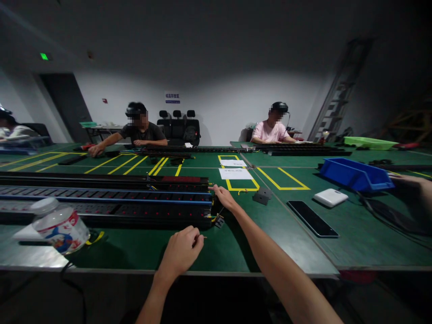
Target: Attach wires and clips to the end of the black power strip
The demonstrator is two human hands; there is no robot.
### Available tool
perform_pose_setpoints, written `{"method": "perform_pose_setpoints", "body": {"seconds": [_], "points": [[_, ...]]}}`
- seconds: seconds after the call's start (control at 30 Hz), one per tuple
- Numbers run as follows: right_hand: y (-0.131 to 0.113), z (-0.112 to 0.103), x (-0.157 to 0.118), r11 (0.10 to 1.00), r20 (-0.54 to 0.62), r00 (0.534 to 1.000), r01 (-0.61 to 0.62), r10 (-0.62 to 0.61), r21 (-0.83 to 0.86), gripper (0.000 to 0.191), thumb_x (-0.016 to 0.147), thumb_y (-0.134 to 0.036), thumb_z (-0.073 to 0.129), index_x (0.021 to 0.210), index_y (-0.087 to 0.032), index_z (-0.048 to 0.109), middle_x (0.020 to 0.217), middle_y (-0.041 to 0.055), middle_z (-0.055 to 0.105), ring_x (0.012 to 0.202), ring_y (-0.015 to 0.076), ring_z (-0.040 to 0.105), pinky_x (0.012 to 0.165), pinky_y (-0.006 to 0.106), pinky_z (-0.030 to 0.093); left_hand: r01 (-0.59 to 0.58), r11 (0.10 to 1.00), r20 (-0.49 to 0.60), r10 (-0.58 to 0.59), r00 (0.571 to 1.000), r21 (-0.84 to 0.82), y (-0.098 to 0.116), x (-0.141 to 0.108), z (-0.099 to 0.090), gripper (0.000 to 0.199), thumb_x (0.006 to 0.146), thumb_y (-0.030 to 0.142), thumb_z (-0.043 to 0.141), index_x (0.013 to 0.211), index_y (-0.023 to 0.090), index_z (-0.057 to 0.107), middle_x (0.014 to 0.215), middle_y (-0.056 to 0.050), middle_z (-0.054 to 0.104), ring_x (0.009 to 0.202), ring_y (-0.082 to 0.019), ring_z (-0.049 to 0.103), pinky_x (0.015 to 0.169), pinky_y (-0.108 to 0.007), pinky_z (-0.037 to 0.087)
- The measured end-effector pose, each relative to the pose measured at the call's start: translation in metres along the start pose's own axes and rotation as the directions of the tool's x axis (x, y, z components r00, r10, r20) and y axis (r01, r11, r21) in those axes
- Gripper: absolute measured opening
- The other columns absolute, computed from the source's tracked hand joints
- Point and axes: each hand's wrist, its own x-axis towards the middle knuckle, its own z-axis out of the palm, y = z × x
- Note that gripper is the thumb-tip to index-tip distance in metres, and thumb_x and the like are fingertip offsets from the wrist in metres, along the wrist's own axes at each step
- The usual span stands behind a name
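Observation:
My left hand (184, 249) is closed above the near edge of the table. A thin, light-coloured tip (204, 237) sticks out past its fingers; the rest of that object is hidden. My right hand (223, 196) reaches to the right end of the long black strips (175, 209), fingertips pinched together there. What they grip is too small to make out. Rows of small red marks run along the strips, and a blue rail (135, 196) lies lengthwise among them. Below my right hand, a small dark end piece (219, 221) hangs by yellow-green wires at the strips' end.
A clear plastic jar (62, 227) stands at left. To the right lie a dark bracket (262, 195), a phone (312, 218), a white case (330, 197) and a blue bin (354, 174). Another person's hand (410, 182) is beside the bin. Co-workers sit across the table.

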Motion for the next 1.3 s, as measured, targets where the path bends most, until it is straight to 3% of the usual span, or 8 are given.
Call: {"method": "perform_pose_setpoints", "body": {"seconds": [0.17, 0.37, 0.6, 0.8, 0.97, 1.17, 1.3], "points": [[-0.0043, -0.0027, -0.0026, 1.0, 0.046, 0.999, 0.011, -0.013, 0.028, 0.073, 0.096, -0.068, 0.023, 0.124, -0.021, 0.071, 0.1, 0.011, 0.068, 0.1, 0.0275, 0.061, 0.094, 0.042, 0.044, 0.002, 1.0, 0.002, -0.002, 1.0, -0.004, 0.0006, 0.0002, -0.001, 0.027, 0.097, 0.03, 0.044, 0.074, 0.021, 0.055, 0.081, 0.0, 0.061, 0.07, -0.012, 0.055, 0.064, -0.028, 0.03], [-0.0083, -0.0001, -0.0031, 0.998, -0.04, 0.999, -0.018, 0.02, 0.068, 0.075, 0.096, -0.067, 0.021, 0.117, -0.017, 0.073, 0.105, 0.0115, 0.07, 0.101, 0.0283, 0.062, 0.093, 0.041, 0.045, 0.013, 1.0, 0.015, -0.013, 1.0, 0.002, 0.0022, 0.0004, -0.0034, 0.028, 0.097, 0.031, 0.044, 0.074, 0.02, 0.054, 0.08, 0.0, 0.061, 0.069, -0.012, 0.055, 0.063, -0.028, 0.029], [-0.0062, -0.0009, -0.0032, 0.998, 0.059, 0.997, 0.05, -0.052, 0.027, 0.071, 0.097, -0.067, 0.025, 0.125, -0.019, 0.07, 0.117, 0.0132, 0.069, 0.112, 0.0299, 0.06, 0.1, 0.043, 0.042, 0.013, 1.0, 0.008, -0.013, 1.0, 0.003, 0.0034, -0.0003, -0.0037, 0.026, 0.096, 0.029, 0.045, 0.075, 0.021, 0.056, 0.081, 0.0, 0.061, 0.07, -0.013, 0.056, 0.063, -0.027, 0.031], [-0.0052, 0.0009, -0.0031, 0.997, 0.007, 1.0, 0.001, -0.001, 0.074, 0.069, 0.096, -0.067, 0.027, 0.12, -0.019, 0.071, 0.119, 0.0114, 0.069, 0.113, 0.0289, 0.06, 0.099, 0.041, 0.042, 0.014, 1.0, 0.017, -0.014, 1.0, -0.005, 0.0033, 0.0005, -0.0036, 0.027, 0.097, 0.03, 0.044, 0.074, 0.021, 0.056, 0.08, 0.0, 0.061, 0.068, -0.012, 0.055, 0.062, -0.027, 0.03], [-0.0031, 0.0028, -0.002, 0.997, -0.034, 0.999, 0.004, -0.001, 0.073, 0.067, 0.096, -0.067, 0.027, 0.111, -0.018, 0.071, 0.109, 0.0092, 0.071, 0.1, 0.0262, 0.063, 0.089, 0.037, 0.047, 0.015, 1.0, 0.022, -0.016, 1.0, 0.007, 0.0029, 0.0014, -0.0027, 0.027, 0.097, 0.03, 0.044, 0.075, 0.021, 0.056, 0.08, 0.0, 0.061, 0.069, -0.013, 0.056, 0.063, -0.027, 0.031], [0.001, 0.0038, -0.0005, 0.997, -0.016, 0.998, 0.059, -0.058, 0.04, 0.063, 0.096, -0.065, 0.029, 0.113, -0.021, 0.072, 0.118, 0.0094, 0.07, 0.111, 0.0267, 0.061, 0.096, 0.038, 0.043, 0.012, 1.0, 0.043, -0.012, 0.999, 0.002, 0.0028, 0.0008, -0.0042, 0.027, 0.097, 0.031, 0.043, 0.075, 0.02, 0.056, 0.081, -0.001, 0.062, 0.071, -0.012, 0.056, 0.063, -0.027, 0.03], [-0.0003, 0.0032, -0.0019, 1.0, -0.1, 0.995, 0.016, -0.015, 0.006, 0.068, 0.096, -0.066, 0.025, 0.102, -0.017, 0.073, 0.099, 0.0098, 0.072, 0.095, 0.0261, 0.064, 0.086, 0.036, 0.046, 0.003, 1.0, 0.012, -0.003, 1.0, -0.003, 0.0012, 0.0, -0.0022, 0.027, 0.097, 0.031, 0.044, 0.074, 0.021, 0.055, 0.081, 0.0, 0.062, 0.068, -0.012, 0.055, 0.062, -0.028, 0.028]]}}
